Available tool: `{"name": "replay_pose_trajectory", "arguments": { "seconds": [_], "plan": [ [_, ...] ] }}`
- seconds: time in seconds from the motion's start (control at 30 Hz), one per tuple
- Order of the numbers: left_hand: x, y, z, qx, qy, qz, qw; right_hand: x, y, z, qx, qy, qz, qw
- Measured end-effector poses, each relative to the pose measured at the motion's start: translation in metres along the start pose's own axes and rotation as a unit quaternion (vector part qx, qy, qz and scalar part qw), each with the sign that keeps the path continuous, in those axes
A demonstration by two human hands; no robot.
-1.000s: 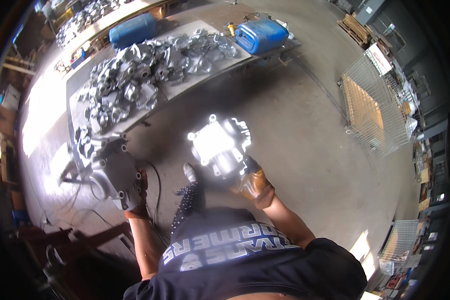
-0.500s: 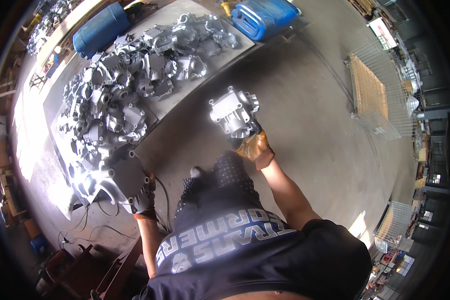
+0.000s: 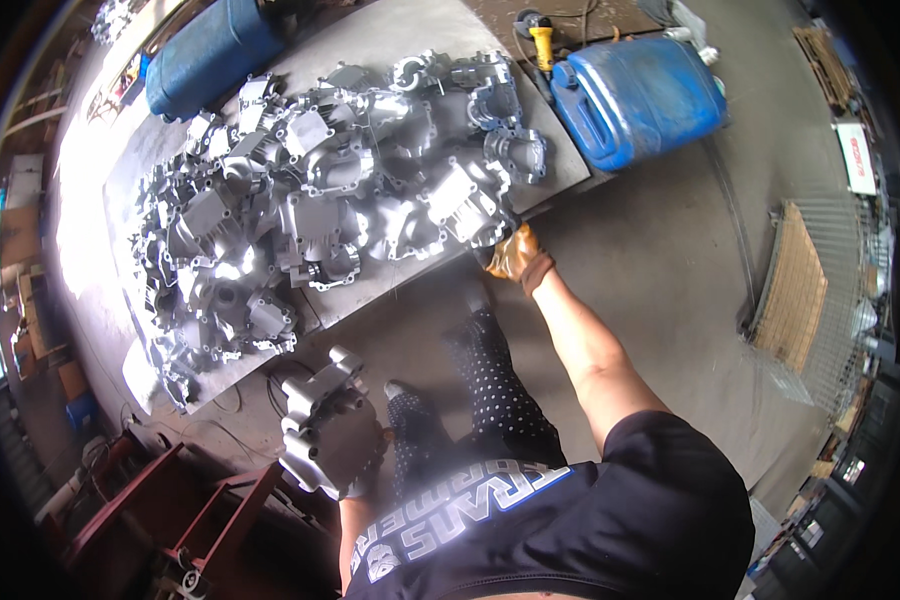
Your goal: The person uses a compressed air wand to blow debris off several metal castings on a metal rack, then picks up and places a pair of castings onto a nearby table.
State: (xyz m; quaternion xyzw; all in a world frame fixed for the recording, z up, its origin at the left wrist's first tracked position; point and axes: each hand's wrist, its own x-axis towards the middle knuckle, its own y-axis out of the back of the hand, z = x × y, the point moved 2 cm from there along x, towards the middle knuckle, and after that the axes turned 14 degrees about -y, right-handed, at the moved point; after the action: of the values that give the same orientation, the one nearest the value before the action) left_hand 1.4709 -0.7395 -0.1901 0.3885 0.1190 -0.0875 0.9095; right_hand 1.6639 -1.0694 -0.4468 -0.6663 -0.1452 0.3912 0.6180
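My left hand, mostly hidden under the part, is closed on a grey cast metal housing held in front of my body, off the table. My right hand, in a tan and dark work glove, grips another silver metal housing by its near end. This second housing is at the near right edge of the metal-topped table, close against other castings; whether it rests on the top I cannot tell. Several similar castings lie heaped across the table.
A blue jerrycan stands at the table's right end, beside a yellow and black power tool. Another blue container lies at the far left. A red metal frame is at lower left, a wire-mesh crate at right.
My right hand has brought its housing from over the floor to the table's edge. My left hand has drawn its housing away from the table's near left corner toward my body. The view has shifted.
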Motion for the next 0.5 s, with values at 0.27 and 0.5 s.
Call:
{"name": "replay_pose_trajectory", "arguments": {
  "seconds": [0.27, 0.5],
  "plan": [
    [0.091, -0.025, 0.056, 0.093, 0.003, -0.101, 0.991, 0.026, 0.021, -0.096, -0.007, -0.028, 0.147, 0.989],
    [0.126, -0.058, 0.066, -0.028, -0.02, -0.058, 0.998, 0.057, 0.054, -0.075, -0.003, 0.079, 0.267, 0.961]
  ]
}}
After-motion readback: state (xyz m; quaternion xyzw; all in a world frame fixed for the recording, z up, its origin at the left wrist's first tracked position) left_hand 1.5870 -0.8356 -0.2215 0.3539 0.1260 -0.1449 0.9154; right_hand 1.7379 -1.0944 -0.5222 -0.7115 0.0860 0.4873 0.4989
